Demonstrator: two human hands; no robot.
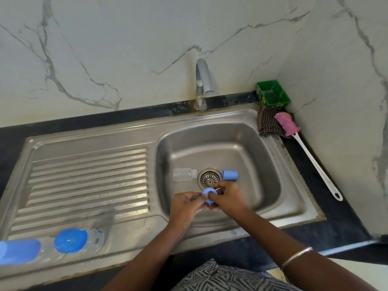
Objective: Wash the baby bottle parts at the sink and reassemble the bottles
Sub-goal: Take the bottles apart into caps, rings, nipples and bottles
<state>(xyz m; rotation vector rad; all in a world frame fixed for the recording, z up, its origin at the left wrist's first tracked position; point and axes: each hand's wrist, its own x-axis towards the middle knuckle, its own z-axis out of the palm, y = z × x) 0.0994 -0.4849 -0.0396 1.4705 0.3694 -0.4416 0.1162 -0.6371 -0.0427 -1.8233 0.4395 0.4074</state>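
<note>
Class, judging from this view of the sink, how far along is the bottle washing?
Early. Done: one bottle is apart; it and its blue cap lie in the basin. In hand: both hands hold the blue collar. Left: two capped bottles wait; the tap looks off.

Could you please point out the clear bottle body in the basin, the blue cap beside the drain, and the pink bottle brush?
clear bottle body (183, 174), head view, middle of its side.
blue cap (230, 174), head view, its side wall.
pink bottle brush (286, 124), head view, its pink sponge head.
</note>
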